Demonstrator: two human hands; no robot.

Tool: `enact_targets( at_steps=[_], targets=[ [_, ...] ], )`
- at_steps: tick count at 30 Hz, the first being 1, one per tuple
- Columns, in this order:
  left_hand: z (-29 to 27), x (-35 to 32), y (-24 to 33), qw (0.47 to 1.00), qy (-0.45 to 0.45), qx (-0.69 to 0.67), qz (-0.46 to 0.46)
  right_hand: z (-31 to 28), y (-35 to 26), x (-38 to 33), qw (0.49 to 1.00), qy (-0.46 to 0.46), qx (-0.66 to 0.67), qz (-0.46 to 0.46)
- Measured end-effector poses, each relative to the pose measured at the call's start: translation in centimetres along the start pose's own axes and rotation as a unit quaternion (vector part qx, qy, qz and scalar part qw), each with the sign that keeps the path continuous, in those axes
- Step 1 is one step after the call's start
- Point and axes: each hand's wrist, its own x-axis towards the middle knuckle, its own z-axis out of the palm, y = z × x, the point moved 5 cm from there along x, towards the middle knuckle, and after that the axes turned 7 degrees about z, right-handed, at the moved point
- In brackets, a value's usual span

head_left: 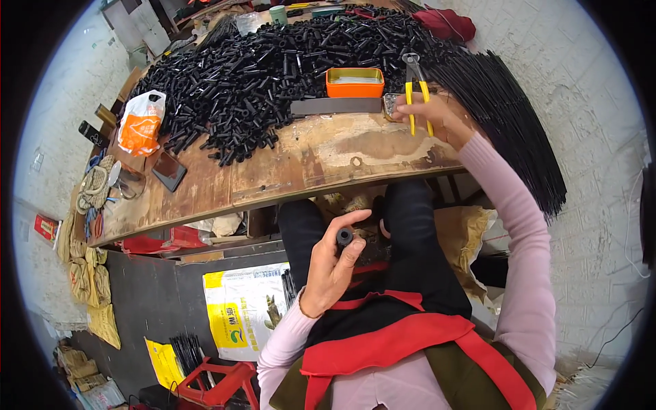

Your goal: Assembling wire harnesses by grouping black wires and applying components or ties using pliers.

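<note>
My left hand (333, 263) is held over my lap and grips a short black tube (344, 236) between thumb and fingers, its open end facing up. My right hand (432, 116) reaches out to the worn wooden table (287, 167) and is closed on the yellow handles of a pair of pliers (415, 85), whose grey jaws point away from me. A large heap of short black tubes (273, 68) covers the far half of the table. An orange tin (354, 82) sits just left of the pliers, with a dark flat bar (336, 106) in front of it.
A bundle of long thin black rods (509, 116) fans out at the table's right end. An orange and white plastic bag (141, 123) and a dark phone (169, 171) lie at the left. Printed sacks (242, 307) and a red stool (219, 383) stand on the floor below.
</note>
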Motion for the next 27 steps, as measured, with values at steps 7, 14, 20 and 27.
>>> enact_targets(
  at_steps=[7, 14, 20, 27],
  targets=[
    [-0.1, 0.4, -0.6, 0.998, -0.008, -0.022, 0.056, 7.7, -0.6, -11.0, 0.984, -0.010, -0.093, -0.151],
    [0.8, 1.1, -0.8, 0.997, -0.013, -0.027, 0.070, 9.9, -0.1, -15.8, 0.973, 0.004, -0.127, -0.193],
    [1.2, 1.6, -1.2, 0.998, 0.009, -0.045, 0.041, 9.7, 2.4, -15.0, 0.990, -0.092, 0.029, -0.105],
    [3.0, 2.8, -0.9, 0.998, -0.003, -0.048, 0.039, 9.9, 4.3, -16.5, 0.987, -0.101, 0.088, -0.091]
  ],
)
